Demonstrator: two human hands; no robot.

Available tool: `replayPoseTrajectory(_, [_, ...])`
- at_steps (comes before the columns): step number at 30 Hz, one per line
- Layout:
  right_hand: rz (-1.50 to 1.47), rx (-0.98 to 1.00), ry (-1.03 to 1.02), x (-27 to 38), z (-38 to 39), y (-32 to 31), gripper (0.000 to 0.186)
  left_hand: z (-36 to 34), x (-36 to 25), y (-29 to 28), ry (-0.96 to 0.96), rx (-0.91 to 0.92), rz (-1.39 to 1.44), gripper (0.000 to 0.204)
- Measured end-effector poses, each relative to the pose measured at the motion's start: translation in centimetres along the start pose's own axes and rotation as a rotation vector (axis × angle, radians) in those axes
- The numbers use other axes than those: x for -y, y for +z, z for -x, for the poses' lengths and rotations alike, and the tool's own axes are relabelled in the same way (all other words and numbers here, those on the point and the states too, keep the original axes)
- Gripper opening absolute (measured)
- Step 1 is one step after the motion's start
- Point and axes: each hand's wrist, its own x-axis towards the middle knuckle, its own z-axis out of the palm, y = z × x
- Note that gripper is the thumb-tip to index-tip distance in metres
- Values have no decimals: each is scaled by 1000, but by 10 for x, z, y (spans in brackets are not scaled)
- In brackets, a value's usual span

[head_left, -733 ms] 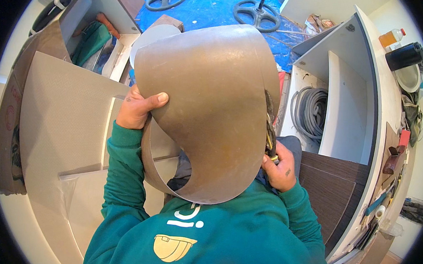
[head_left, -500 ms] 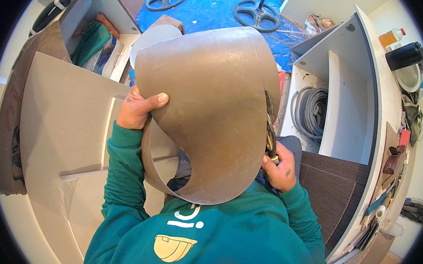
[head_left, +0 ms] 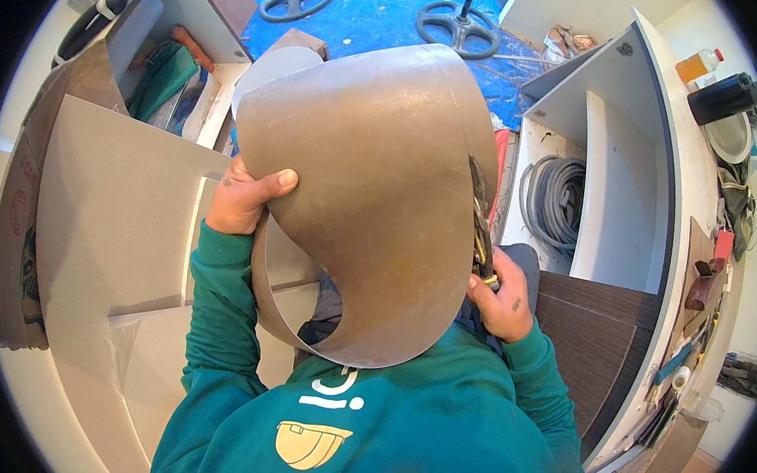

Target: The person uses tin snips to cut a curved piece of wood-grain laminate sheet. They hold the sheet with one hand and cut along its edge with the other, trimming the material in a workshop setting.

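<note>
A curled brown-grey sheet (head_left: 364, 176) with a curved cut-out at its lower left lies across my lap. My left hand (head_left: 242, 195) grips its left edge, thumb on the front face and fingers partly hidden behind. On the other side, my right hand (head_left: 499, 298) is closed around a black-and-yellow hand tool (head_left: 482, 225), apparently shears, whose dark jaws lie along the sheet's right edge. The lower part of the tool is mostly covered by my fingers.
Open cabinets flank me, one holding a grey coiled hose (head_left: 552, 198), the other green cloth (head_left: 159, 88). Flat beige boards (head_left: 114, 214) lie left. A counter (head_left: 702, 193) at right carries bottles and tools. A blue sheet (head_left: 364, 13) with two wheel-shaped bases lies ahead.
The curled sheet, my left hand and the tool have shifted very slightly leftward. My right hand has moved a little with the tool; both hands keep their hold.
</note>
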Motion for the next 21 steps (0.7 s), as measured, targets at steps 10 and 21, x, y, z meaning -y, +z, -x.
replayPoseTrajectory(10, [61,-19,-127,-10,0,2,29,1,0,1,-2,-11,2,61])
replayPoseTrajectory(21, [-19,-9,-9,-13,3,2,28,1,2,3,15,11,-34,57])
